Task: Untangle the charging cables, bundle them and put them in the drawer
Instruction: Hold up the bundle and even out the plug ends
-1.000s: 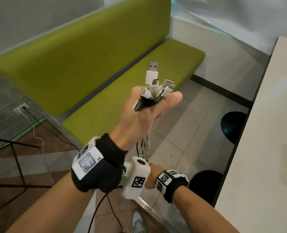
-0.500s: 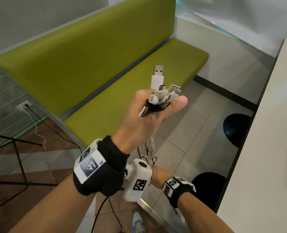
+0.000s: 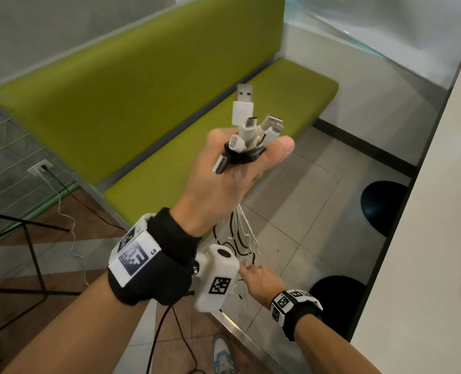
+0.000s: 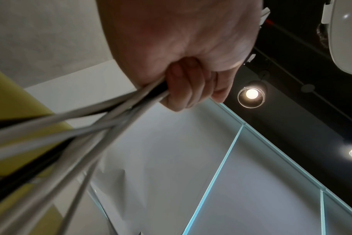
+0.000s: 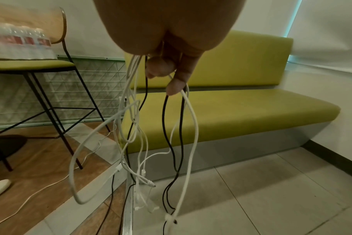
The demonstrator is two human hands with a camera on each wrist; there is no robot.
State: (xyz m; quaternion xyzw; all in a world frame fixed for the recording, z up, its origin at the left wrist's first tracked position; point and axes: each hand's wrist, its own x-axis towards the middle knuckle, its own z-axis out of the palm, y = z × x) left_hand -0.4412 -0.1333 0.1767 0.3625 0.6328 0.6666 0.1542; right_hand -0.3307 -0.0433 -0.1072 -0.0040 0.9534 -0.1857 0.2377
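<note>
My left hand (image 3: pixel 224 182) is raised in front of me and grips a bunch of white and black charging cables just below their plugs (image 3: pixel 247 125), which stick up above the fist. In the left wrist view the curled fingers (image 4: pixel 183 89) clamp the strands (image 4: pixel 74 139). The cables hang down (image 3: pixel 240 238) to my right hand (image 3: pixel 259 279), lower and partly behind the left wrist camera. In the right wrist view its fingers (image 5: pixel 167 68) curl round the hanging strands, and the loose ends (image 5: pixel 147 174) dangle in loops above the floor. No drawer is in view.
A green bench (image 3: pixel 170 103) runs along the wall ahead. A white table edge (image 3: pixel 426 238) stands at my right, with two black stools (image 3: pixel 383 206) under it. A metal-legged chair (image 5: pixel 50 79) is at the left, and other cords (image 3: pixel 62 211) lie on the floor.
My left hand has lifted the plug end a little higher and to the right. My right hand has slid lower down the hanging cables.
</note>
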